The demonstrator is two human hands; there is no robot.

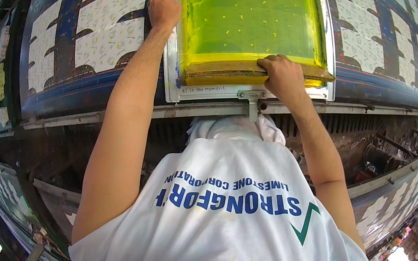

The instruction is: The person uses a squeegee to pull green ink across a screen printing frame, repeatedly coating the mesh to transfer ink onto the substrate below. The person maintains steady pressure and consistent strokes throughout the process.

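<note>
A screen printing frame (172, 76) with pale metal rails lies on the long dark table, its mesh (249, 14) yellow-green with small yellow marks. Across the near end of the mesh lies a squeegee (225, 69) with a long wooden handle. My right hand (284, 76) is closed over the squeegee's right part, fingers curled over its far side. My left hand (164, 9) grips the frame's left rail, forefinger pointing away from me; the undersides of its fingers are hidden. A metal bracket (251, 101) sits at the middle of the frame's near rail.
White printed fabric pieces (112, 13) lie left of the frame, and more printed pieces (357, 33) lie to its right. A metal rail (88, 117) runs along the table's near edge. White cloth (237, 130) bunches at my waist. Another table (399, 192) with printed pieces stands at the lower right.
</note>
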